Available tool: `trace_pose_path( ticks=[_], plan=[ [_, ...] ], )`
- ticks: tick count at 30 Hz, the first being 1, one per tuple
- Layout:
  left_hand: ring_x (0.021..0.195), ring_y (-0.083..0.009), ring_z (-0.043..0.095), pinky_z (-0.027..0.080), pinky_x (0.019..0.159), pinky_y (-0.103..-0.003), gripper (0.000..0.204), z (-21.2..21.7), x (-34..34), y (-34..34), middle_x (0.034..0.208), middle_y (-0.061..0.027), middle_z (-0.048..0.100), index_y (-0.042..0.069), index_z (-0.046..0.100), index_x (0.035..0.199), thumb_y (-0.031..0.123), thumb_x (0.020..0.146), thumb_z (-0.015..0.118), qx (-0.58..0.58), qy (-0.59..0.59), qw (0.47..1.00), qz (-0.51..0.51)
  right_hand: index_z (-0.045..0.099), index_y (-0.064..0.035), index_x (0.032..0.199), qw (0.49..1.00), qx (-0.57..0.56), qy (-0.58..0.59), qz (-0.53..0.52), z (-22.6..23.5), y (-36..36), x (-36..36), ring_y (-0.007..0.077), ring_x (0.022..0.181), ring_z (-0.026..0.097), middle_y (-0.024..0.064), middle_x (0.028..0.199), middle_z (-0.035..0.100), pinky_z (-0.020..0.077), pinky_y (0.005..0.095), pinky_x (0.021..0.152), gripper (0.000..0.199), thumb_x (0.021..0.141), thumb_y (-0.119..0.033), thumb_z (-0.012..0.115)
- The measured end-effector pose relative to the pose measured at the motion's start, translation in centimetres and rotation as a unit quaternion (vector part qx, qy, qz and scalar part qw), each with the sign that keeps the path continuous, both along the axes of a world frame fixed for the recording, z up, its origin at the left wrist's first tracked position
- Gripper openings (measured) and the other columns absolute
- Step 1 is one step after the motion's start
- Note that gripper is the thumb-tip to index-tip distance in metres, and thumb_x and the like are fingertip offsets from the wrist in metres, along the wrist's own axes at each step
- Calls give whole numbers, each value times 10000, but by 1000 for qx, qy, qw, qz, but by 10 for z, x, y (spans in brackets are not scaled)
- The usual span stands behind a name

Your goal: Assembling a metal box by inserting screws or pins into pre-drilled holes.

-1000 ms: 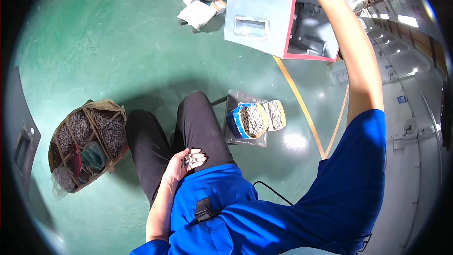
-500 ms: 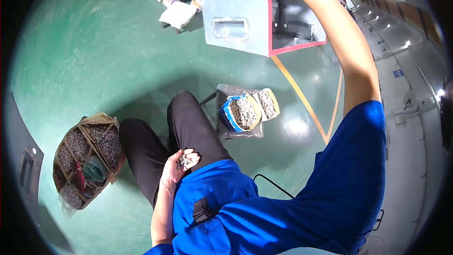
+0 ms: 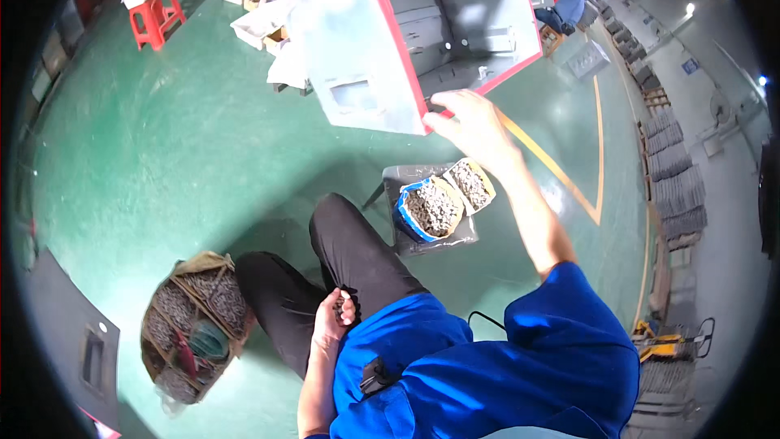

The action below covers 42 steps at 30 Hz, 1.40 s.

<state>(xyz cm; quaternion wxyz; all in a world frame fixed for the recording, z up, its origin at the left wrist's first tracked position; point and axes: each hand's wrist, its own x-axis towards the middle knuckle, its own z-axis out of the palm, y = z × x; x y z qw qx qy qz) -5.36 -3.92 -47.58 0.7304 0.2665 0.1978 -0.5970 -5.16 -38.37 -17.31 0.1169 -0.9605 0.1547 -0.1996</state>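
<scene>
One wide fisheye looks down from the wearer's head, over the lap (image 3: pixel 366 256) toward the cabinet (image 3: pixel 349 53).

Green workshop floor (image 3: pixel 162 171)
From afar I see yellow floor lines (image 3: pixel 547 160), a red stool (image 3: pixel 149 19), a pale wall (image 3: pixel 735 203) and ceiling lights (image 3: pixel 690 9).

You wear a matt cloth shirt (image 3: pixel 528 349) and matt cloth trousers (image 3: pixel 357 248). Floor (image 3: pixel 195 146) under you: smooth, glossy. Big box (image 3: pixel 337 45): smooth, painted-metal look. Small parts (image 3: pixel 433 208): metallic-looking, rough heap. Dark stool (image 3: pixel 413 173) near you: shiny, plastic-looking seat. Red stool (image 3: pixel 149 23): smooth plastic.
</scene>
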Motion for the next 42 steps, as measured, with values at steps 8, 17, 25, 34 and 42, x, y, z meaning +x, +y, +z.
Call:
trace_pose_path(
  ticks=[8, 17, 25, 34, 42],
  plan=[
    [433, -102, 332, 301, 405, -243, 256, 8, 0, -2, 549, 3, 381, 95, 518, 813, 291, 945, 419, 25, -20, 998, -49, 613, 33, 987, 970, -167, -152, 86, -57, 34, 4, 274, 1034, 579, 159, 1036, 628, 408, 424, 962, 407, 715, -244, 732],
    [453, -86, 332, 303, 423, -238, 263, 0, -4, -4, 577, 1, 396, 74, 530, 849, 286, 950, 413, -8, -13, 999, -41, 584, 29, 981, 963, -139, -187, 136, -51, 76, 42, 247, 934, 576, 127, 956, 618, 426, 394, 893, 408, 705, -238, 724],
    [554, -128, 456, 366, 475, -233, 266, 7, -4, -9, 673, -52, 527, 38, 549, 889, 251, 953, 404, -4, -61, 997, -40, 591, 35, 925, 956, -130, -178, 192, -58, 108, 92, 207, 821, 538, 93, 806, 579, 401, 363, 781, 237, 771, -143, 561],
    [929, -312, 628, 517, 864, -404, 331, -4, -3, -1, 945, -189, 638, -57, 549, 991, 216, 962, 363, -61, 4, 998, 32, 589, -33, 1032, 946, 29, -167, 276, -98, 148, 48, 236, 1097, 483, 95, 1048, 551, 343, 459, 967, 336, 731, -165, 654],
    [1022, -222, 562, 460, 906, -368, 326, -14, -9, 6, 1107, -100, 573, 76, 510, 1150, 304, 959, 378, -40, -34, 997, 61, 635, -75, 731, 905, 56, 88, 413, -217, 198, -46, 210, 910, 531, 41, 791, 599, 365, 435, 892, 130, 731, -181, 560]
  ],
)
